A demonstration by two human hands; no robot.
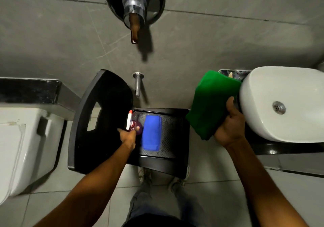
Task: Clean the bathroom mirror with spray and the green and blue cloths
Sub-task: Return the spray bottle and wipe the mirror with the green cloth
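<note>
A folded green cloth [211,102] hangs in the air left of the basin, gripped at its lower right edge by my right hand [230,126]. My left hand [128,136] is closed around a spray bottle [133,124] with purple liquid and a white and red nozzle, standing at the left side of a black chair's seat [172,135]. A folded blue cloth [151,133] lies flat on that seat just right of the bottle. The mirror is not in view.
A white basin [284,104] sits on a dark counter [280,149] at right. The black chair's backrest [98,118] faces left, beside a white toilet [22,147]. A chrome wall fitting [135,7] and a small spout [138,84] project from the grey tiled wall.
</note>
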